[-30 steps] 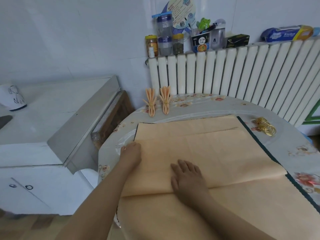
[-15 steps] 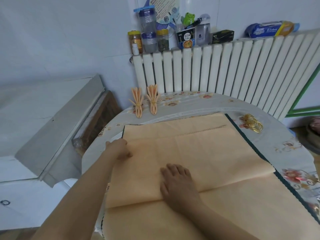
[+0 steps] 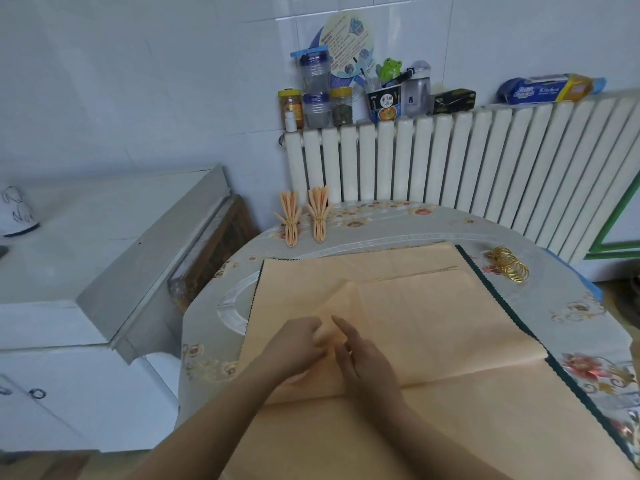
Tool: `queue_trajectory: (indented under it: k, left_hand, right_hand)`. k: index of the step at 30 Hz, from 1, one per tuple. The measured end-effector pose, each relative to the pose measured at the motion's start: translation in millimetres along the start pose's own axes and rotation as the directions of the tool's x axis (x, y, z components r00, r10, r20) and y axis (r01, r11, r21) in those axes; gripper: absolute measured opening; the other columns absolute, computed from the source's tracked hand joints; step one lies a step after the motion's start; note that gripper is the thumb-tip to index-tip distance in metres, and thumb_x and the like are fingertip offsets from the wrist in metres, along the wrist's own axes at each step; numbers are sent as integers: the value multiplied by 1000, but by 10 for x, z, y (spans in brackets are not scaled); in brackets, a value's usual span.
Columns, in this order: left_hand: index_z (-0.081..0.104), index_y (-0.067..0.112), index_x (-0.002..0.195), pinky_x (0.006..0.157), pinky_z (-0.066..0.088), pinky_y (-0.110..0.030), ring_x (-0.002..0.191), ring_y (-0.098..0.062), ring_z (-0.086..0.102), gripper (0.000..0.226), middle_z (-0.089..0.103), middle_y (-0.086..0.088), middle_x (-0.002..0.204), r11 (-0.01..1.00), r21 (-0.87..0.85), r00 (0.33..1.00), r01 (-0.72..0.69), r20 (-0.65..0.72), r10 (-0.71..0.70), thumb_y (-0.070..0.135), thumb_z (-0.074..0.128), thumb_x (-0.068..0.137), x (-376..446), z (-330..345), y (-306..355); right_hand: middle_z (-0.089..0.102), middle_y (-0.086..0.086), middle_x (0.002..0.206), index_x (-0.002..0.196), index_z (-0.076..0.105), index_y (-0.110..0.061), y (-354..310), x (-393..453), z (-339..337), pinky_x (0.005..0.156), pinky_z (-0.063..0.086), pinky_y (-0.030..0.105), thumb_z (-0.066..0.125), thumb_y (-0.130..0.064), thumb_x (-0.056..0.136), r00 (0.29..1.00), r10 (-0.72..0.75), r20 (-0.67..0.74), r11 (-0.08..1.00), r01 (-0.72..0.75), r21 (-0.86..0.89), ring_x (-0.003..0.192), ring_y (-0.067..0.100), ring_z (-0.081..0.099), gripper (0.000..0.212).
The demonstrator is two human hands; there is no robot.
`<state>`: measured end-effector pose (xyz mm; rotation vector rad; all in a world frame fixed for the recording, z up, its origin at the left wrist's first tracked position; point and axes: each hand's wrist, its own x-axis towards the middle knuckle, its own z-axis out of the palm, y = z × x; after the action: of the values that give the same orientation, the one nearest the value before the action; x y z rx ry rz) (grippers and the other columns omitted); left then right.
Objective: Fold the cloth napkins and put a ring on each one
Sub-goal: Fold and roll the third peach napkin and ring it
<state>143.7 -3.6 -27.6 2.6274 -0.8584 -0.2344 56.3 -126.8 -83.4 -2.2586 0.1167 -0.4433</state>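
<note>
A peach cloth napkin lies spread on a stack of the same cloths on the round table. Its left corner is pulled inward, making a diagonal fold. My left hand pinches that folded edge near the middle. Right beside it, my right hand rests on the cloth, its fingers fairly straight and pointing away from me. Two folded napkins with rings stand at the table's far left edge. A pile of gold rings lies at the far right.
A white radiator stands behind the table, with jars, bottles and boxes on top. A white cabinet stands to the left. A dark-edged cloth shows under the stack's right side.
My left hand has come in from the napkin's left edge to the middle, dragging the corner over into a diagonal fold. My right hand has lifted its palm and moved slightly left.
</note>
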Motion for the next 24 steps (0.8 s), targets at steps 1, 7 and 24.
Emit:
queue_trajectory:
  k: [1,7,24]
  left_hand:
    - [40,22,66,60,36,-32,71,-21,54,26,48,5,68,996,-84,1000,11,7,-10,21,61,81,-41,40,39]
    - [63,18,98,56,48,-18,54,-3,60,16,65,4,73,894,-446,998,54,4,-59,31,60,89,-261,168,178]
    - [13,28,151,114,9,-32,146,-15,9,54,3,-5,160,965,228,991,130,-29,-127,40,28,101,-464,389,-128]
  right_hand:
    - [65,0,106,139,35,-43,6,0,-2,76,43,32,21,-62,85,1000,18,5,1000,-18,20,98,22,59,59]
    - [65,-7,85,95,58,-29,-29,-19,-28,67,37,27,24,-49,90,996,84,-43,995,-81,66,81,14,57,40]
    - [42,-8,63,64,32,-26,57,12,-67,59,25,23,65,-8,71,983,130,-127,991,-130,12,67,15,42,38]
